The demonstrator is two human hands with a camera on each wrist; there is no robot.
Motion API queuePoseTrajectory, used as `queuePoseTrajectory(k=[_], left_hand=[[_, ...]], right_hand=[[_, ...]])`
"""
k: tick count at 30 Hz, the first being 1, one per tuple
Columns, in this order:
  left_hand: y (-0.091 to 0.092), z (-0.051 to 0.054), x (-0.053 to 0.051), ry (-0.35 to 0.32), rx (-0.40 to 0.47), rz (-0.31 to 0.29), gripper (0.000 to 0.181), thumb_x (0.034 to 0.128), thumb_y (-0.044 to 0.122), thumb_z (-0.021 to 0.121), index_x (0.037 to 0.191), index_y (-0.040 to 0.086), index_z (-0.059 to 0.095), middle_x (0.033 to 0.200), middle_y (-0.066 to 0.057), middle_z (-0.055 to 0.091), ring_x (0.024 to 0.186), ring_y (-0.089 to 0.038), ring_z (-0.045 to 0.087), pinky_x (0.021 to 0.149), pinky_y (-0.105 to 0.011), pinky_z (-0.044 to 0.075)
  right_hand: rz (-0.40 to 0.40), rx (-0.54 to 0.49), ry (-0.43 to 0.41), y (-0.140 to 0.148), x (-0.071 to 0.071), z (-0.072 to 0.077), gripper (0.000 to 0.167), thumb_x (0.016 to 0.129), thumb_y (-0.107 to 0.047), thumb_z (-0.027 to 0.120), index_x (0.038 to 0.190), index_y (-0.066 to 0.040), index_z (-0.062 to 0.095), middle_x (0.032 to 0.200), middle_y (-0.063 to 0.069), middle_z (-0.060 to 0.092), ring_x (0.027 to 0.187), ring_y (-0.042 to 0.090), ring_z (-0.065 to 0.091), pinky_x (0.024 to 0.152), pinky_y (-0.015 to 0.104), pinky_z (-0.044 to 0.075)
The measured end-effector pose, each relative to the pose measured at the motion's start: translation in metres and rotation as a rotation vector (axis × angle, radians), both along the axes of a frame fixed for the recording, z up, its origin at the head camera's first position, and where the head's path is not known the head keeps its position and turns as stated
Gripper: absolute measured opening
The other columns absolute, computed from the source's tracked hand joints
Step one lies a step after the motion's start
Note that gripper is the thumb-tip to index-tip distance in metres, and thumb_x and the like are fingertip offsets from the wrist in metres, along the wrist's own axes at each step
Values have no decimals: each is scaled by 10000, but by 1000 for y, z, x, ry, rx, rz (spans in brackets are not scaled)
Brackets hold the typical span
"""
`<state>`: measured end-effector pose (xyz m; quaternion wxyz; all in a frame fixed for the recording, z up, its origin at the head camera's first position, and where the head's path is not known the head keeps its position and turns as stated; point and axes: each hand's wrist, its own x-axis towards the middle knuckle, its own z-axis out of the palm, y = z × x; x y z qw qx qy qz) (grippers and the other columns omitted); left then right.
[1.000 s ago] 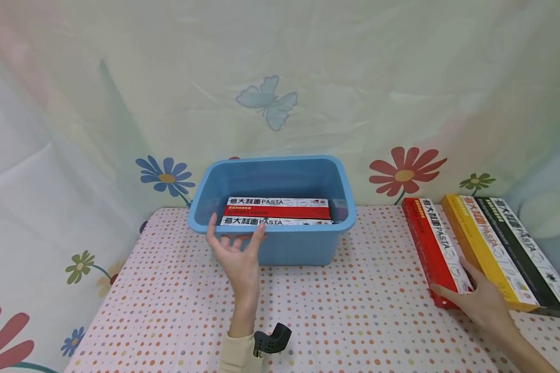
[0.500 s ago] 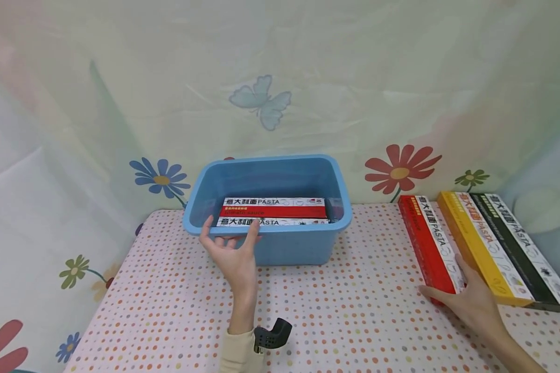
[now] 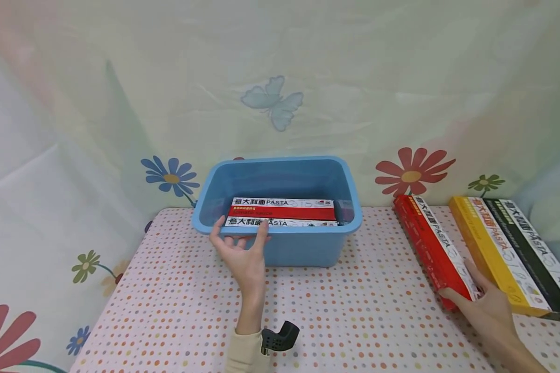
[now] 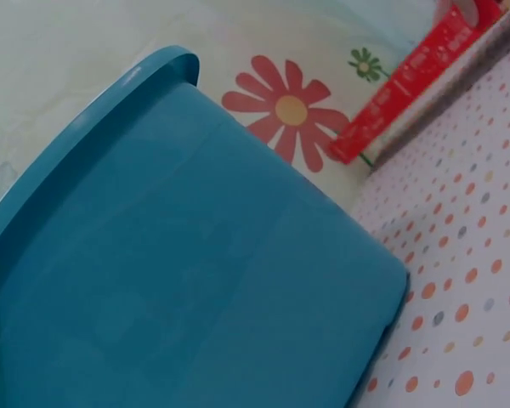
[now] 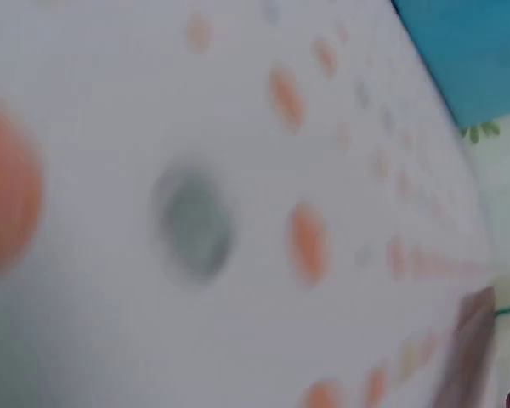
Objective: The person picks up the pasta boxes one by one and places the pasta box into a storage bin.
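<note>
Backdrop (image 3: 354, 116): softly, evenly lit in the head view, whiter at left, faint sheen along creases.
Blue bin (image 3: 303, 252): shaded inside; dim in the left wrist view.
Tablecloth (image 3: 350, 316): pattern clear from the head, badly blurred in the right wrist view, darkening lower left.
Red box (image 3: 430, 247): print fuzzy in the left wrist view.

I see the tub (image 4: 187, 238) fill most of my left wrist feed, standing on the worktop (image 4: 480, 340); beyond it, a box (image 4: 408, 93) shows its red side, one end overlapping a printed flower (image 4: 291, 110)

Tub (image 3: 303, 252) (boxes (image 3: 282, 212) inside) stands left of three boxes (image 3: 497, 254).
</note>
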<state>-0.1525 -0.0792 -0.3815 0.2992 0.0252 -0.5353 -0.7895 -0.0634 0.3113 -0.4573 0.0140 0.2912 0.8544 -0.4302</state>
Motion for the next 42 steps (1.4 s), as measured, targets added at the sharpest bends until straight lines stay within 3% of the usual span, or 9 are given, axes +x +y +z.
queuePoseTrajectory(k=[4,9,12,16,19,23,26,34,42], left_hand=[[-2,0,-1,20,16,-10,838,864,10,844,1504,111,312,1274,-211,552,934,-328,698,708,-411,676],[-5,0,0,22,9,4,830,869,18,842,1501,110,311,1272,-194,555,928,-319,699,709,-397,675],[-6,0,-1,15,5,14,831,864,19,847,1499,109,318,1263,-209,556,895,-303,691,709,-397,675],[-5,0,-1,6,6,11,839,858,22,853,1501,105,321,1270,-230,553,879,-303,685,706,-409,675],[-5,1,-1,7,8,4,837,861,20,848,1503,102,317,1297,-243,544,905,-322,695,703,-413,675],[-4,0,-2,6,10,3,829,863,17,846,1499,104,320,1298,-239,547,906,-325,698,701,-407,675],[-3,0,-2,7,11,2,832,860,15,848,1496,102,320,1299,-241,549,912,-320,699,704,-407,676],[1,-2,0,-2,-12,-12,840,869,19,838,1505,92,292,1341,-207,546,979,-314,701,732,-412,675],[0,-2,0,8,4,-11,856,855,-9,835,1507,64,287,1332,-266,529,954,-326,701,710,-413,675]], right_hand=[[93,69,161,-8,0,22,944,996,-344,699,1666,-170,57,1611,391,218,1303,536,306,893,421,558],[249,138,424,-19,-6,51,950,928,-220,793,1671,-203,202,1514,346,382,1139,93,386,666,34,427],[344,148,532,-26,-18,68,965,871,-126,832,1660,-227,285,1464,244,449,1082,-54,365,691,41,458],[501,149,641,-34,-43,92,981,807,0,844,1638,-200,362,1402,-95,477,1133,-43,392,687,58,492],[650,148,689,-43,-66,113,980,770,68,837,1620,-140,396,1399,-116,486,1173,-21,394,672,70,519],[823,174,687,-64,-98,143,938,745,27,863,1579,-71,447,1437,165,543,1193,41,415,677,113,544],[952,174,671,-84,-117,160,908,752,-19,874,1564,-66,471,1436,223,559,1219,160,442,709,153,562],[1194,165,512,-120,-152,187,844,800,-144,840,1563,-81,484,1476,179,548,1226,299,510,862,345,574],[1341,177,389,-142,-176,185,772,828,-118,796,1546,-81,514,1537,142,534,1289,292,533,1018,496,539]])
